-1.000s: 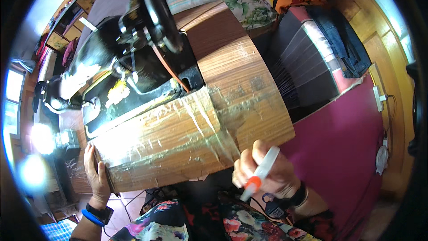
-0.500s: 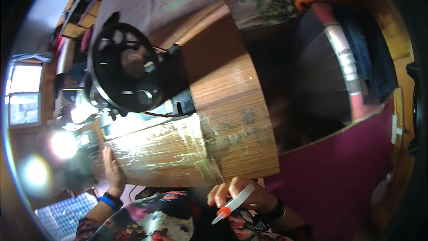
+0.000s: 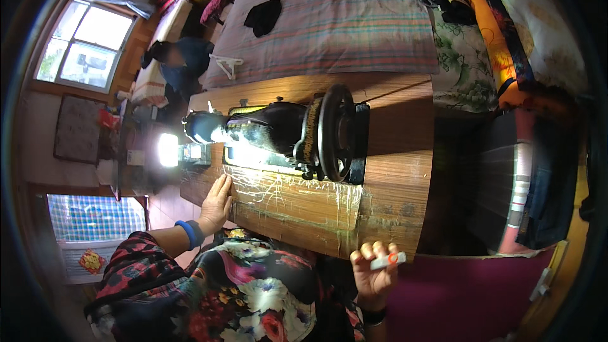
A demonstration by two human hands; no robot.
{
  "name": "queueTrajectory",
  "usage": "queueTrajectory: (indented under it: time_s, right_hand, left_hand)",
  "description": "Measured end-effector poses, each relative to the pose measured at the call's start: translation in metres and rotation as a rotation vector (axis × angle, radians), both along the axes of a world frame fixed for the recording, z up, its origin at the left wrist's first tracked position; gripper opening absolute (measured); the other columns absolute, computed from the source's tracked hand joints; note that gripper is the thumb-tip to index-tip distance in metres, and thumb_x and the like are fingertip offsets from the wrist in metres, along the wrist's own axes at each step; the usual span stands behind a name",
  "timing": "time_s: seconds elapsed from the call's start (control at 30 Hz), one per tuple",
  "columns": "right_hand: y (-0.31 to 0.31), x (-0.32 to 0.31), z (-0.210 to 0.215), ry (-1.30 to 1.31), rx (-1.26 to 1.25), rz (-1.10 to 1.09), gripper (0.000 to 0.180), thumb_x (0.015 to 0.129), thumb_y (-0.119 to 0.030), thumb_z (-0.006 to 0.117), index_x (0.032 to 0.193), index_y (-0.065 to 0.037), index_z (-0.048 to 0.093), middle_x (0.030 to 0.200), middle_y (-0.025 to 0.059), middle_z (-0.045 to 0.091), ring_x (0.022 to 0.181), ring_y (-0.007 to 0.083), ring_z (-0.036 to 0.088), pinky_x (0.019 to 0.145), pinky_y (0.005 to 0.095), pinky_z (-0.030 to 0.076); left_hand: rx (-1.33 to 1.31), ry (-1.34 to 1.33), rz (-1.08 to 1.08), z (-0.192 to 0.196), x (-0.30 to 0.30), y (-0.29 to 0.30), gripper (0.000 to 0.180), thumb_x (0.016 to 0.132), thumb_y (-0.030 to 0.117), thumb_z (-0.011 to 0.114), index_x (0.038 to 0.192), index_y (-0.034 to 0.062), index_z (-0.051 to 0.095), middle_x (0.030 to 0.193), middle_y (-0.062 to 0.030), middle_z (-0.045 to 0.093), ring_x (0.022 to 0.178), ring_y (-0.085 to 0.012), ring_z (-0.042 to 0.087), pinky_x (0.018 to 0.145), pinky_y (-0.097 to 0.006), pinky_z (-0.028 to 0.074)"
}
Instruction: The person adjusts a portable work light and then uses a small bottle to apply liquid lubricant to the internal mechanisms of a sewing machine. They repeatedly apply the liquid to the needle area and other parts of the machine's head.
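Note:
A black sewing machine (image 3: 272, 128) stands on a wood-grain table top (image 3: 399, 171), its round handwheel (image 3: 335, 134) toward the right. My left hand (image 3: 217, 204) lies flat with fingers stretched on the table's near left part, in front of the machine. At the near right corner my right hand (image 3: 375, 275) is closed round a small white squeeze bottle (image 3: 383, 261) with an orange collar. The fingers hide part of the bottle. Clear, wrinkled tape (image 3: 278, 199) covers the table top between my hands and the machine.
A bright lamp (image 3: 168, 150) shines left of the machine. Beyond the table is a bed with a striped cover (image 3: 342, 31), a black cloth (image 3: 263, 18) and a white hanger (image 3: 226, 66). Another person (image 3: 183, 63) is at the far left. Dark folded cloth (image 3: 481, 183) lies right of the table.
My view has swung and the machine now appears more to the right, seen from its side. My right hand still holds the bottle, now turned and raised at the table's corner. My left hand stays on the table.

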State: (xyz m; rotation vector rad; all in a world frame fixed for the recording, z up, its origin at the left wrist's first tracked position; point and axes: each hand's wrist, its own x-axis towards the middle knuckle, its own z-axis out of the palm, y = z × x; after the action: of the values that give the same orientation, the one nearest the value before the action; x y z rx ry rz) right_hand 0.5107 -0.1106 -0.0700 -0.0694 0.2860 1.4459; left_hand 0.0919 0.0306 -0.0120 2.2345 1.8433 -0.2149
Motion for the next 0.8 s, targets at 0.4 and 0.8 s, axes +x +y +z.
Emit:
queueTrajectory:
  time_s: [0.4,0.8]
  right_hand:
    - [0.034,0.057,-0.008,-0.482,-0.387,0.184,0.042,0.096,-0.027,0.071,0.132,-0.007,0.061,0.119,0.0079,0.068,0.103,0.0244,0.063,0.091,0.0424,0.052]
    - [0.061,0.064,0.011,-0.641,-0.617,0.326,0.044,0.103,-0.030,0.059,0.142,-0.010,0.058,0.108,0.0000,0.070,0.089,0.0157,0.065,0.080,0.0341,0.054]
  left_hand:
    - [0.138,-0.294,0.419,0.007,-0.039,-0.017,0.023,0.089,0.022,0.071,0.103,0.0039,0.068,0.123,-0.0199,0.064,0.113,-0.0408,0.062,0.098,-0.044,0.051]
    - [0.521,-0.624,0.723,0.075,-0.103,0.025,0.097,0.077,0.029,0.091,0.148,0.0000,0.032,0.142,-0.0200,0.045,0.131,-0.0317,0.047,0.112,-0.044,0.042]
